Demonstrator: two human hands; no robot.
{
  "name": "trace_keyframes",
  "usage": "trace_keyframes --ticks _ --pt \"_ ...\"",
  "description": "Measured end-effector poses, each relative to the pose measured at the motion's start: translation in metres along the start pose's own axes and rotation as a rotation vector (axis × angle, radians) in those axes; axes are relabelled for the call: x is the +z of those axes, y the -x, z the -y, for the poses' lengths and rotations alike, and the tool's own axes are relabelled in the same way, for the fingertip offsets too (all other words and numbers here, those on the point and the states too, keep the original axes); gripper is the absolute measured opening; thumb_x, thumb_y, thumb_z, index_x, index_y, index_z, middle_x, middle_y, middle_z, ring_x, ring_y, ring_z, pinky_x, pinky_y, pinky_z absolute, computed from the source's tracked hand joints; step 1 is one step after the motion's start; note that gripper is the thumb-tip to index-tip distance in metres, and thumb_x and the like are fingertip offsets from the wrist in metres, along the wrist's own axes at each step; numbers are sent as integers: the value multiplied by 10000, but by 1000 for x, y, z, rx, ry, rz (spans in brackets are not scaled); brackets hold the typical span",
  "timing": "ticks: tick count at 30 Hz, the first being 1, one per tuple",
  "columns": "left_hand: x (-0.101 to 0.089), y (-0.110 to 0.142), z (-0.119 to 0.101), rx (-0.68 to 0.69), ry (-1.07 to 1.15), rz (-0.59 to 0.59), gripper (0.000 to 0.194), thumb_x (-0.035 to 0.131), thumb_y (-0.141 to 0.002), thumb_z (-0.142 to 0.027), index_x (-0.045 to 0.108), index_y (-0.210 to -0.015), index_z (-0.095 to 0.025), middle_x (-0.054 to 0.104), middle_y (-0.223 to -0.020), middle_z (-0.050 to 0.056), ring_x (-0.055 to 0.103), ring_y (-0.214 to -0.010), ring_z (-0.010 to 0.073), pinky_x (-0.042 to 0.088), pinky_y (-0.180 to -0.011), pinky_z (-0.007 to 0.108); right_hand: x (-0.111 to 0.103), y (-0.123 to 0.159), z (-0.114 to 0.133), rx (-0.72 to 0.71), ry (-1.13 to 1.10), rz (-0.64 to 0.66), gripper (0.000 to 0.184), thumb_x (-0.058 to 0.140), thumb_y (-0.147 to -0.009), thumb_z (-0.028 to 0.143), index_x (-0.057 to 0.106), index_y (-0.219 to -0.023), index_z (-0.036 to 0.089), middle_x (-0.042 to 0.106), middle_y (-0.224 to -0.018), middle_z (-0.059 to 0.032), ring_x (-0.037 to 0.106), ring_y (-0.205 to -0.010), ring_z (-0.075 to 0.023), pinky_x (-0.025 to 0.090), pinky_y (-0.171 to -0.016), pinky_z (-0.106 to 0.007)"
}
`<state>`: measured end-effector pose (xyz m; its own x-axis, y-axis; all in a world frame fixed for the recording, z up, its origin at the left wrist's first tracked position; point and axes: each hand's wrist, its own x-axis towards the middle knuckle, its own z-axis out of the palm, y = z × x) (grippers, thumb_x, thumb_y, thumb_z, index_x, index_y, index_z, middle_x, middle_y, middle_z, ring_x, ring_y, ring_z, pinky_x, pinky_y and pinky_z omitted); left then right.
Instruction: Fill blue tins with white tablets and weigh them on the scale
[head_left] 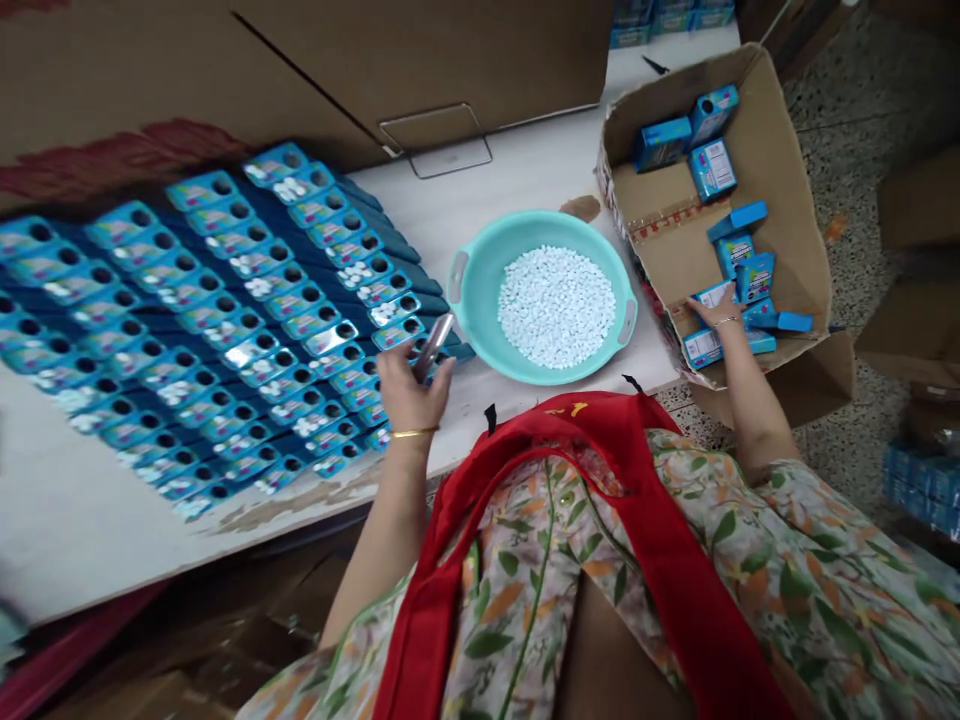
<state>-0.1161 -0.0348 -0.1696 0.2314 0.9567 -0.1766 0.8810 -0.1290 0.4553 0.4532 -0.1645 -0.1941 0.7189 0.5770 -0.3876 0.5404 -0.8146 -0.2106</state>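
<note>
My left hand (409,390) is closed around a narrow, shiny scoop-like piece (435,343), metal or clear plastic, at the right edge of the rows of blue packs. Those upright blue packs (259,260) each have a round dark hole in the top, and small white pellets lie on many of them. A turquoise basin (480,335) holding a heap of white pellets (556,305) stands just right of this hand. Inside a cardboard carton (806,235), my right hand (721,308) grips a small blue box (709,296), thumb and fingers on either side.
Other blue boxes (712,168) lie loose in the carton. Behind the white table (510,160) stands a large brown cardboard panel (480,60) with a wire frame (435,140) before it. More blue packs are stacked at the back (667,20) and on the floor at right (926,485).
</note>
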Motion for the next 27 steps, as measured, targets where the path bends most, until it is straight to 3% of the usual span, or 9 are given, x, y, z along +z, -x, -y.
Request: trace_keyframes --ticks 3,6,9,12,14,16,19,23,27 --pt "15 -18 -31 149 31 141 450 447 -995 -455 510 -1325 -156 598 -1225 171 590 -1199 314 503 -1079 479 19 -1 25 82 26 -64 1282 889 -651 528 214 -1599 -8 351 -1525 -415 523 -1374 -467 416 -1135 -640" --pt "35 -48 -63 264 -35 392 340 457 -963 -292 560 -1261 -163 616 -1182 147 613 -1140 286 513 -1040 409 22 3 47 -137 -40 -157 1240 914 -602 517 292 -1562 38 280 -1586 -330 415 -1473 -437 382 -1212 -560" --pt "53 -83 -91 292 -182 549 332 473 -967 -254 575 -1273 -176 620 -1218 148 628 -1091 291 519 -952 378 16 17 56 -379 -203 -273 999 802 -747 579 343 -1525 155 189 -1651 -261 426 -1470 -381 464 -1154 -578" --pt "68 -110 -111 264 -271 527 363 453 -1013 -307 545 -1342 -184 600 -1290 158 638 -1073 300 510 -881 367 12 32 56 -488 -395 -298 709 644 -899 577 390 -1476 253 281 -1626 -207 627 -1236 -295 592 -982 -532" --pt "78 -119 -121 287 -255 522 379 442 -1030 -330 529 -1367 -178 589 -1315 159 635 -1109 296 504 -908 360 15 36 57 -506 -442 -290 679 619 -913 594 420 -1458 240 411 -1544 -205 647 -1191 -288 591 -982 -525" --pt "86 -122 -126 331 -218 548 385 424 -1040 -315 523 -1381 -167 587 -1323 159 625 -1152 287 498 -963 355 21 30 61 -510 -441 -264 767 636 -884 640 422 -1477 203 471 -1509 -217 592 -1294 -318 546 -1060 -557" --pt "92 -119 -123 361 -171 562 400 419 -1037 -286 516 -1401 -151 589 -1331 162 607 -1196 286 483 -1032 364 33 4 81 -478 -440 -198 877 628 -878 653 360 -1552 160 428 -1593 -227 456 -1471 -322 431 -1196 -573" --pt "90 -121 -111 328 -111 451 408 417 -1023 -244 495 -1405 -127 582 -1348 172 577 -1239 280 463 -1080 372 41 -47 126 -412 -374 -12 1105 811 -745 553 304 -1602 74 305 -1689 -240 266 -1599 -324 199 -1328 -518" --pt "98 -133 -109 297 -201 378 418 346 -1015 -162 506 -1400 -136 582 -1315 186 581 -1197 299 472 -1041 406 46 -79 168 -319 -444 252 1164 842 -679 600 352 -1590 66 447 -1609 -246 459 -1488 -333 323 -1274 -527"
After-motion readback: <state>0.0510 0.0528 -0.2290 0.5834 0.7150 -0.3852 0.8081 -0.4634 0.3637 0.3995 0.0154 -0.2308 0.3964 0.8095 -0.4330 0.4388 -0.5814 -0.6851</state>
